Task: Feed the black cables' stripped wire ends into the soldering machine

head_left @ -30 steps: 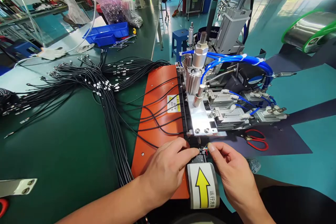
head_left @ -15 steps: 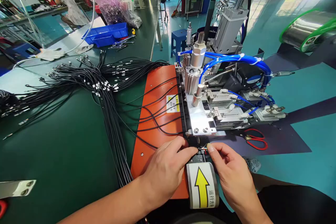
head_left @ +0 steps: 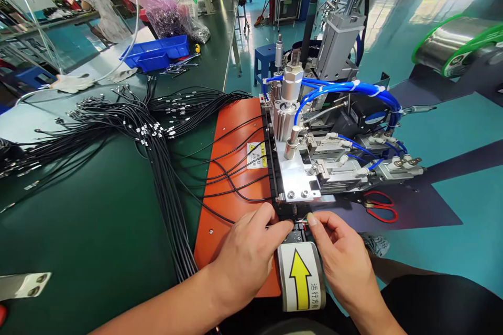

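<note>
My left hand (head_left: 245, 254) is closed at the front of the machine, thumb and forefinger pressed together on the end of a black cable (head_left: 214, 210) that runs in under the fingers. Thin coloured wires (head_left: 302, 221) stick out from that end. Between thumb and fingertip, my right hand (head_left: 343, 254) pinches the tips of these wires. Both hands meet over a small black fixture (head_left: 296, 235), just behind a plate with a yellow arrow (head_left: 301, 278). The fingers partly hide the wire ends.
The metal machine (head_left: 293, 165) with blue air tubes (head_left: 353, 86) stands just ahead. Several cables cross the orange plate (head_left: 231, 167); a large black cable bundle (head_left: 161, 183) lies left. Red-handled scissors (head_left: 379, 207) lie right. A solder spool (head_left: 451, 44) and blue bins (head_left: 157, 52) are farther off.
The whole view has shifted slightly. Both hands stay at the same fixture, with the right fingertips still at the thin wires; little else differs.
</note>
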`<state>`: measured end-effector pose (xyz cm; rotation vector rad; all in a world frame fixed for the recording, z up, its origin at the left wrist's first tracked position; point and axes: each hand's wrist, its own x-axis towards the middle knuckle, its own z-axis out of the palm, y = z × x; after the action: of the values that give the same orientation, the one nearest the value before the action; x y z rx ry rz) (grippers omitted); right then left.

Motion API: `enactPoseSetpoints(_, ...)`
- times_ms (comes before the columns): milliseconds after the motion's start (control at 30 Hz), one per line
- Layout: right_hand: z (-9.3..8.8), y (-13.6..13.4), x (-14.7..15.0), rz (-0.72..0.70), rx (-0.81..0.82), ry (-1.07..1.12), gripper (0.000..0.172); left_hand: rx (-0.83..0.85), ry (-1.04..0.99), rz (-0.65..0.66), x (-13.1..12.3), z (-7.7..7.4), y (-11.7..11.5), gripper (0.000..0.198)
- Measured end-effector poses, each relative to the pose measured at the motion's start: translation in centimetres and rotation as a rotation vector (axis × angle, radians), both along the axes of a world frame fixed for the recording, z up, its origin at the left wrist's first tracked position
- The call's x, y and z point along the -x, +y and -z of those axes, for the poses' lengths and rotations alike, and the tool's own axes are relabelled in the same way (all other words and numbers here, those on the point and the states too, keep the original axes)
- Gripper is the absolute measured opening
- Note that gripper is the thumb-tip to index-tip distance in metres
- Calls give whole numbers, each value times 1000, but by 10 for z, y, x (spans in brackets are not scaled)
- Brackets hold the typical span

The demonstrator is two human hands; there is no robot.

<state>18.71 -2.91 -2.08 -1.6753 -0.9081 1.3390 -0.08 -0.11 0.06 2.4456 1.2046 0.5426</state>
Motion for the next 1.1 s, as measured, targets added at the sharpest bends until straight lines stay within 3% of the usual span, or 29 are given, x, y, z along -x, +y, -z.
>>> enactPoseSetpoints(333, 8, -1, 0, 27, 0, 53, 45, -24, 16, 7, -2, 0, -1, 26)
enactPoseSetpoints(567, 1, -13, -9, -30, 144, 207, 49, -19, 33, 5, -1, 2, -1, 26)
enactPoseSetpoints(867, -4, -11, -5, 0, 169, 334, 46, 7, 30, 6, -1, 1, 0, 27)
enactPoseSetpoints(967, -5, -11, -4, 1, 121, 209, 47, -5, 32, 10, -1, 0, 0, 27)
enactPoseSetpoints(1100, -6, -11, -6, -28, -12, -158, 41, -10, 24, 11, 0, 1, 0, 27)
